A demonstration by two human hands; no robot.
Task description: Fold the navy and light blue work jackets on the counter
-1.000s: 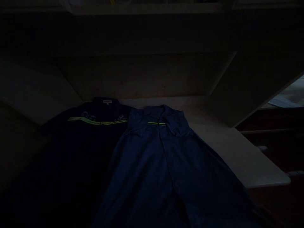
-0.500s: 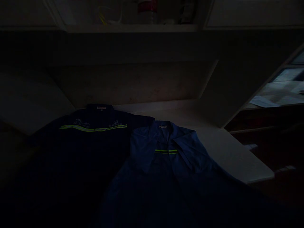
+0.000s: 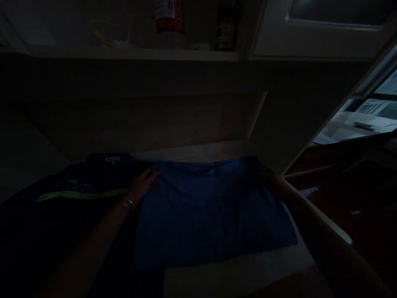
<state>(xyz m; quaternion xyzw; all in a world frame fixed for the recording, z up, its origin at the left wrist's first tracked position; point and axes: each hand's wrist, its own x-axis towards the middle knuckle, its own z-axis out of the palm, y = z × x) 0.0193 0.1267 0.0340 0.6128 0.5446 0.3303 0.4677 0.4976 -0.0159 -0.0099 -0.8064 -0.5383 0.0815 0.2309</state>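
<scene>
A blue work shirt (image 3: 198, 215) lies doubled over on the white counter, its collar and bright stripe hidden under the upper layer. At its far left corner is my left hand (image 3: 145, 182), fingers spread and touching the cloth; a bracelet (image 3: 127, 201) circles that wrist. My right hand (image 3: 267, 176) rests at the far right corner, too dark to make out how its fingers are set. To the left lies a darker navy shirt (image 3: 102, 178) with a yellow-green reflective stripe, laid out flat, partly under my left forearm.
An open shelf (image 3: 136, 54) overhead holds a bottle with a red label (image 3: 170, 18), a dark container (image 3: 225, 31) and clear eyewear with yellow (image 3: 102, 33). A side panel (image 3: 288, 116) borders the counter (image 3: 248, 269) on the right. Beyond, papers (image 3: 347, 124) lie near a window.
The blue shirt's lower part has come up over its collar and stripe, leaving its fold toward me. Both my hands have come into view at its far corners. The view has shifted right.
</scene>
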